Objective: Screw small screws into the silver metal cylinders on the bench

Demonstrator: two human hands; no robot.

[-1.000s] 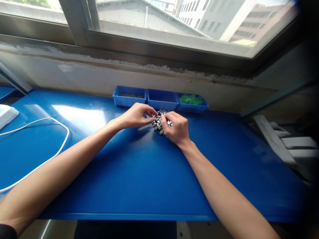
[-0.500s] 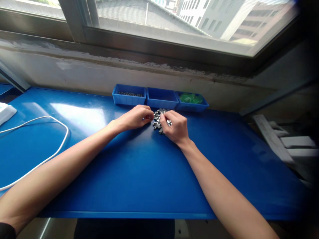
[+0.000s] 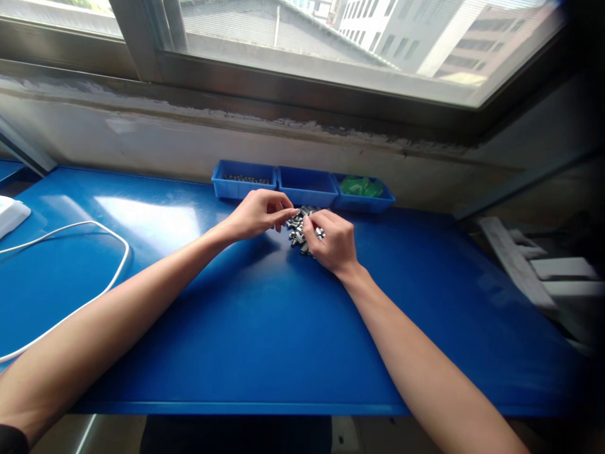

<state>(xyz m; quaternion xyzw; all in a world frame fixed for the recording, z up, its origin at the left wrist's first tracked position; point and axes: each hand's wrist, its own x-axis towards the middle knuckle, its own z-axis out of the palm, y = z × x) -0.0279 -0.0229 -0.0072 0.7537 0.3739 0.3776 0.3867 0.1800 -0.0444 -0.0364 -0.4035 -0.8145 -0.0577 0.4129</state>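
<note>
**Head view: heap of small metal bits [image 3: 296, 234] with three blue bins [image 3: 305, 197] right behind it**

So, starting from the near side: a blue table [image 3: 246, 353] fills most of the shot, with both forearms reaching across it. Off to the left a white cable [image 3: 123, 258] loops over the surface, and part of a white device [image 3: 12, 214] sits at the edge of view.

Further in is the heap, sitting on the tabletop between the hands, a mix of silvery and dark pieces. The right hand [image 3: 334, 243] is over its right side and hides some of it; fingers curled, thumb close to the forefinger, so a narrow grip. Can't tell if anything's pinched in there. The left hand [image 3: 259, 211] is at the heap's left edge, thumb and forefinger stretched toward it with the tips close together. Can't tell if those have a piece either.

Just past that, the bins stand in a row. Left bin [image 3: 243, 190] has a layer of tiny parts [image 3: 246, 179] in the bottom, too small to identify. Middle bin [image 3: 307, 198] shows its blue inner walls. Right bin [image 3: 362, 203] holds some crumpled-looking green stuff [image 3: 362, 186].

Behind them it's a scuffed wall [image 3: 189, 145], then a metal window frame [image 3: 283, 82] with buildings [image 3: 378, 31] outside.
</note>
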